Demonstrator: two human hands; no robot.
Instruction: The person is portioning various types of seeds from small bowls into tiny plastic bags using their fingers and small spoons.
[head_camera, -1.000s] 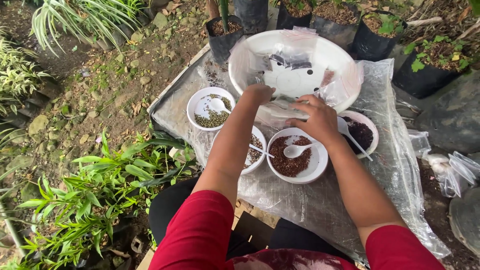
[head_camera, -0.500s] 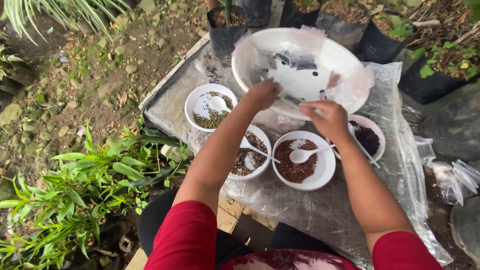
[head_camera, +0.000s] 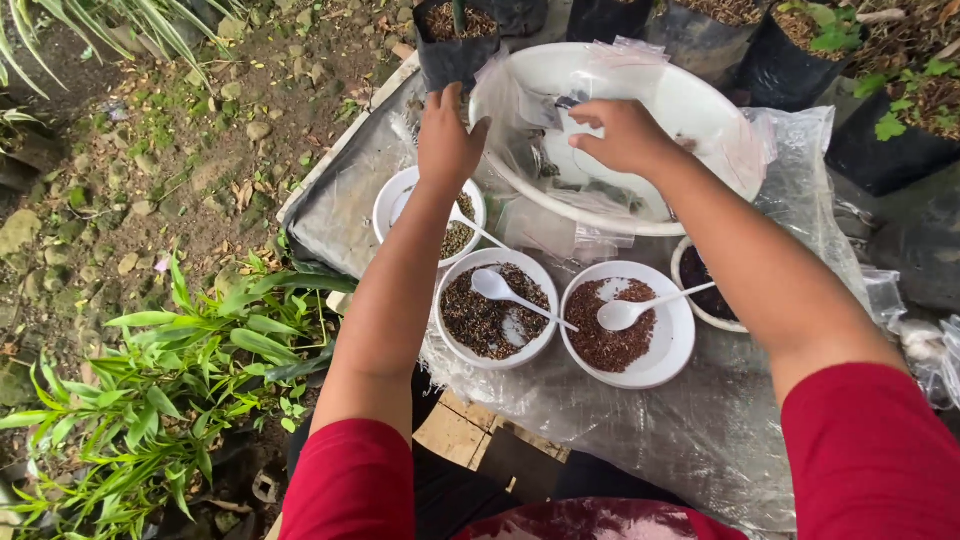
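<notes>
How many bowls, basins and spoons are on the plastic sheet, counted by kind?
Small white bowls: 4
Large white basin: 1
White spoons: 3 visible
Total: 8

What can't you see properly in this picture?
- Far-right bowl, head view: mostly behind the right forearm, its dark contents barely show.
- Left bowl: partly behind the left arm.
- What the right hand pinches: fingertips hide it, so its grip is unclear.
- Inside the clear bag at the left hand: crinkled plastic blurs it.
- Black plant bags: cut off by the top edge.
</notes>
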